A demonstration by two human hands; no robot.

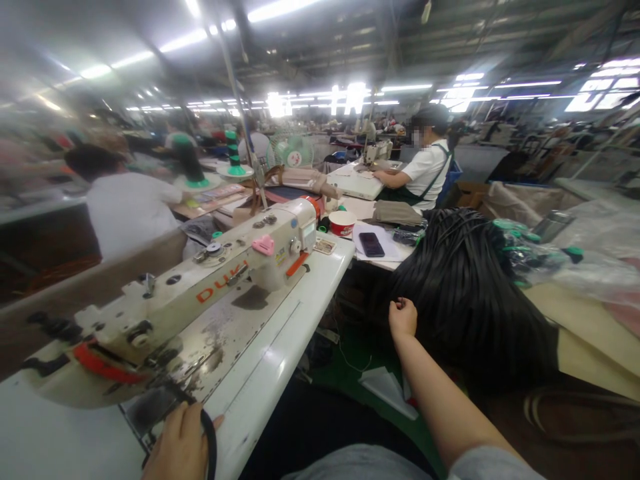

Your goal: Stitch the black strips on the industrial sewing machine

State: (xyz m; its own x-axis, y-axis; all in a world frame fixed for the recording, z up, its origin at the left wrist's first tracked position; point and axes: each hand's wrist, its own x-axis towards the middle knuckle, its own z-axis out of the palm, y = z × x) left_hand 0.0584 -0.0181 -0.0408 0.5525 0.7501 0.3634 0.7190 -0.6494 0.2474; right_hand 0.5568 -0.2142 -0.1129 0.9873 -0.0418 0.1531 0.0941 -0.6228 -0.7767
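My left hand [181, 441] is on the table of the white sewing machine [225, 280], close to the needle end. A narrow black strap [211, 445] curves out between its thumb and bent fingers, and the strap's other end runs toward the machine. My right hand [403, 316] is stretched forward with its fingers closed, beside a thick bundle of black strips [470, 287]. Something small and dark shows at its fingertips, too small to name. The bundle hangs over the table edge to the right of that hand.
A phone [371, 245] lies on white paper beyond the machine, near a red and white bowl [343, 223]. Co-workers sit ahead [425, 167] and to the left [130, 207]. Beige sheets [590, 340] lie at right, and white scraps [387, 390] are on the green floor.
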